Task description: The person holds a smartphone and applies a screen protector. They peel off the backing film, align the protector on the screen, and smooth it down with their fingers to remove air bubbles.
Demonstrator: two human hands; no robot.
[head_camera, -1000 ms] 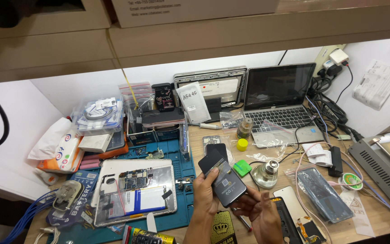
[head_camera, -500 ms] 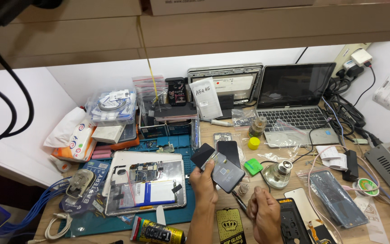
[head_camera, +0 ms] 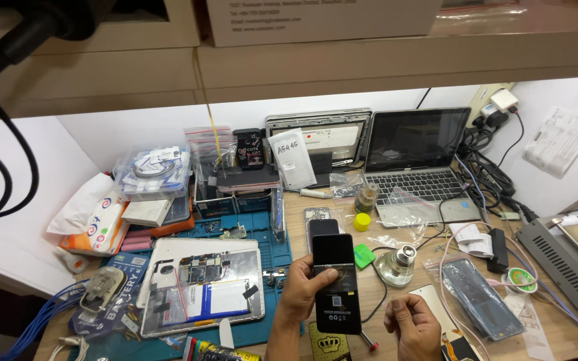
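The left hand (head_camera: 306,287) grips a flat, black, rectangular phone-sized slab (head_camera: 336,284) by its left edge and back, thumb across the front, holding it above the cluttered wooden worktop (head_camera: 406,304) just right of the blue silicone repair mat (head_camera: 262,234). The right hand (head_camera: 415,322) hangs low beside it, fingers curled loosely inward and apart from the slab; whether it pinches some small part I cannot tell from this angle.

The grip looks like a one-sided pinch, so the slab could pivot or slide out and drop onto the clear glass alcohol lamp (head_camera: 397,264) or the small green square block (head_camera: 363,256) just beside it, which would risk a crack or a knocked-over lamp. The thin black cable (head_camera: 377,294) looping under the slab's right side could also snag an edge if the slab is swung across. The opened white tablet (head_camera: 203,293) with its boards and blue-edged battery exposed lies close on the left, and a dropped slab there could strike the bare parts.

The slab's long axis runs away from the person, nearly straight up the picture, with the far end tipped slightly left. Its top end points toward the grey laptop (head_camera: 417,167) and the back wall; its lower end, carrying small white markings, points back at the person. The broad face is turned up toward the camera.
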